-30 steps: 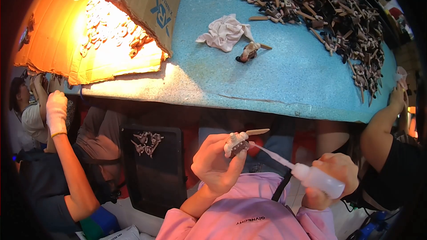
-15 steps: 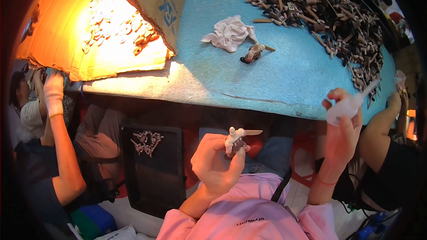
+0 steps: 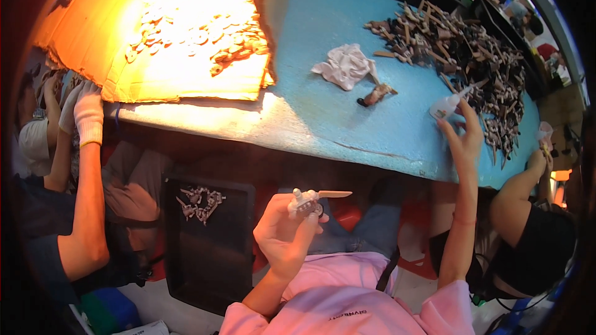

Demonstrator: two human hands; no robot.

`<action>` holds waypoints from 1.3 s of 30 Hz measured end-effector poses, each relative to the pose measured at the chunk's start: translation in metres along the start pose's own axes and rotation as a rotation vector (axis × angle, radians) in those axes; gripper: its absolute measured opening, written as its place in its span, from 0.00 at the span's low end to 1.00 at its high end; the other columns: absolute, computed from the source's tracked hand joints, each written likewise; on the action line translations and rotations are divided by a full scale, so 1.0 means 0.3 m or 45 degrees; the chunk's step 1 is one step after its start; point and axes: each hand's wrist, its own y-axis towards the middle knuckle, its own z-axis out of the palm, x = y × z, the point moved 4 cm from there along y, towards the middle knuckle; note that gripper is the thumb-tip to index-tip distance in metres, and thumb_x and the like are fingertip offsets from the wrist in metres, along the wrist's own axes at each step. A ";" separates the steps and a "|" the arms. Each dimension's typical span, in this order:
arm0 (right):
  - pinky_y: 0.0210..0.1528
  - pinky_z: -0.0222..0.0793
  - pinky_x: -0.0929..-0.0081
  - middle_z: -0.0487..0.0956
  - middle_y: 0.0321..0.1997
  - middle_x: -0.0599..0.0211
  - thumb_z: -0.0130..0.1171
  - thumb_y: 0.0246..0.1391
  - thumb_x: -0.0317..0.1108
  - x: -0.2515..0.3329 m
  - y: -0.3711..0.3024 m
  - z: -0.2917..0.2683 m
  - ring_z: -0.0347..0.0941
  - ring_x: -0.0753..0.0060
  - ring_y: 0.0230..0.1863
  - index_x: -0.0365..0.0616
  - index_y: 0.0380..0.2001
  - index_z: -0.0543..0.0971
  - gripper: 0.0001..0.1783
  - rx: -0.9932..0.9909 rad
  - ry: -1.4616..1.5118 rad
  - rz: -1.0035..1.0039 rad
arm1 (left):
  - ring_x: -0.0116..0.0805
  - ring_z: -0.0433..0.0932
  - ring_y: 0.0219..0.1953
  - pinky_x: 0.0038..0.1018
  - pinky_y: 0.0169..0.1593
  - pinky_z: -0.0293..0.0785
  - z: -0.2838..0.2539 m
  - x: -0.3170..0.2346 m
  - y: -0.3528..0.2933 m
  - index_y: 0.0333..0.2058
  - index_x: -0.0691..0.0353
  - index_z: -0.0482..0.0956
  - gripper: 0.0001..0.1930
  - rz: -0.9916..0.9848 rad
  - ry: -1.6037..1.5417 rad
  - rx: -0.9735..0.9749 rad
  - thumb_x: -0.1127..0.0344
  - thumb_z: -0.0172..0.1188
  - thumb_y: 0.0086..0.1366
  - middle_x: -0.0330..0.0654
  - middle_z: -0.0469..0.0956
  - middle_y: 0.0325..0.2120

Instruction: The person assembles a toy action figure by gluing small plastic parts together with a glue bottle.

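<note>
In my left hand (image 3: 282, 236) is a small pale figurine (image 3: 304, 205) with a dark lower part and a tan blade-like piece sticking out to the right. Thumb and fingers pinch it above my lap. My right hand (image 3: 464, 139) reaches over the table's right side, thumb and forefinger at a translucent squeeze bottle (image 3: 442, 109). The bottle stands with its thin nozzle pointing up and right, beside the heap. How firmly the fingertips press on it is hard to see. A similar brown figurine (image 3: 377, 94) lies alone left of the bottle.
A crumpled white cloth (image 3: 347, 67) lies on the blue table (image 3: 316, 18). Many figurines form a heap (image 3: 490, 68) at right. Brightly lit small parts lie on cardboard (image 3: 186, 87) at left. Below, a black tray (image 3: 208, 254) holds several pieces. Co-workers sit on both sides; one wears white gloves (image 3: 89, 115).
My right hand has carried the bottle from above the table's near edge forward and left, down to the tabletop. My left hand keeps the figurine, turned slightly. The view has shifted.
</note>
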 end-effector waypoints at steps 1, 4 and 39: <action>0.45 0.64 0.75 0.74 0.42 0.63 0.59 0.43 0.24 0.044 -0.020 -0.026 0.70 0.68 0.42 0.41 0.48 0.71 0.24 -0.119 -0.250 -0.113 | 0.33 0.76 0.26 0.20 0.22 0.74 -0.031 0.001 0.002 0.33 0.72 0.71 0.08 -0.014 0.012 -0.020 0.83 0.50 0.53 0.47 0.71 0.32; 0.41 0.65 0.74 0.75 0.38 0.63 0.56 0.43 0.21 0.260 -0.076 -0.108 0.71 0.69 0.39 0.41 0.44 0.74 0.20 -0.129 -0.213 -0.168 | 0.30 0.77 0.29 0.18 0.27 0.75 -0.112 -0.010 0.002 0.36 0.70 0.73 0.10 -0.008 -0.060 -0.065 0.83 0.52 0.54 0.44 0.72 0.34; 0.34 0.69 0.62 0.75 0.26 0.44 0.39 0.53 0.33 1.048 0.452 0.858 0.72 0.47 0.28 0.38 0.28 0.74 0.14 0.286 -0.485 -0.851 | 0.30 0.75 0.29 0.22 0.26 0.77 -0.418 -0.018 -0.048 0.33 0.70 0.71 0.07 -0.049 -0.190 -0.160 0.82 0.50 0.53 0.47 0.73 0.32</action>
